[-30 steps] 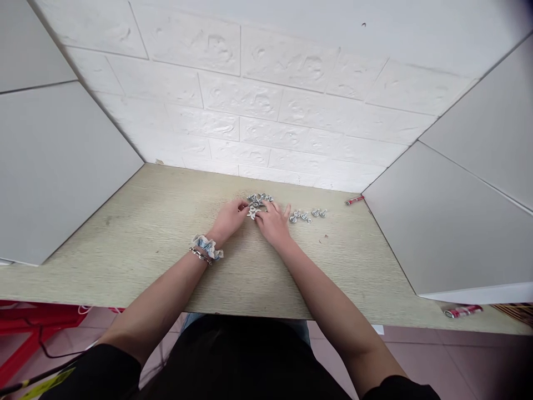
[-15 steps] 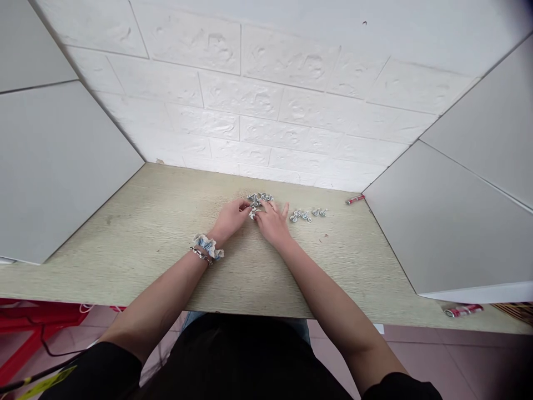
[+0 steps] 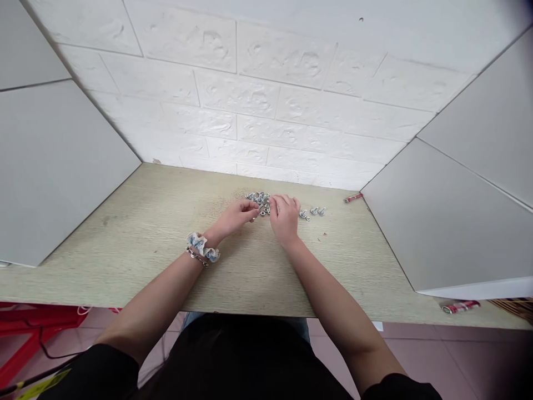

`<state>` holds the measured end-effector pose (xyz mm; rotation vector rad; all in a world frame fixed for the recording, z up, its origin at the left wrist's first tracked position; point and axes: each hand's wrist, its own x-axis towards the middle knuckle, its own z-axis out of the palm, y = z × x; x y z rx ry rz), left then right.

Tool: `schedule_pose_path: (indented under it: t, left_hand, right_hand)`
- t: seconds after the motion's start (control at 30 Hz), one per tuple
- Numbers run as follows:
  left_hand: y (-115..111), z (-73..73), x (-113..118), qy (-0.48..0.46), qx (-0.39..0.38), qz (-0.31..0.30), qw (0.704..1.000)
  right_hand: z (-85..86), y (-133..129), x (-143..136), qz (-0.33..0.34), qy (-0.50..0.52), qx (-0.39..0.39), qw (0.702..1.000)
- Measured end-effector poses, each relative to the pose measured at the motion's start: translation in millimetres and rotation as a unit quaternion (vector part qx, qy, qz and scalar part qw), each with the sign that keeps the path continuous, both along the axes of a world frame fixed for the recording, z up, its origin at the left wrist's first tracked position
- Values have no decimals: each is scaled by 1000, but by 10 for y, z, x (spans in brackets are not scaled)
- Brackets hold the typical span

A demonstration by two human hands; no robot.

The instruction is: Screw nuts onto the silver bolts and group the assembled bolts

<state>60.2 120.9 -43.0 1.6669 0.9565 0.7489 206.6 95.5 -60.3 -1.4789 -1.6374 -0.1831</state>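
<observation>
Hardware pile (image 3: 259,196) of small metal parts lies on the table (image 3: 145,222), at 1 o'clock from the left hand (image 3: 234,216) and 10 o'clock from the right hand (image 3: 286,218). Both hands are close to it, with loose parts in the gap between them; neither is clearly nearer. The pile spreads roughly along the 9-to-3 line; individual parts point in mixed directions.

Left thumb and forefinger: nearly closed at the tips. Right fingers: curled inward, thumb drawn toward the forefinger. Whether either hand grips a part cannot be told.

Second group (image 3: 314,211): at 3 o'clock from the right hand, bright metal, with slim shanks and broad round bases. Table surface: pale, streaked, wood-like grain. Wall (image 3: 212,119), at 12 o'clock: white, embossed brick pattern. Left wrist: ruffled fabric band (image 3: 204,247) and chain-link bracelet (image 3: 196,256).
</observation>
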Motion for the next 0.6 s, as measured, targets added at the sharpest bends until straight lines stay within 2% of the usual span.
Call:
schedule_pose_path:
  t: [0.2, 0.6]
  left_hand:
    - [-11, 39, -2, -6, 2, -16, 1000]
    - [-29, 33, 5, -49, -55, 2, 997]
  right_hand:
    - [-33, -20, -45, 38, -39, 21, 998]
    - [-17, -32, -17, 39, -118, 85, 989]
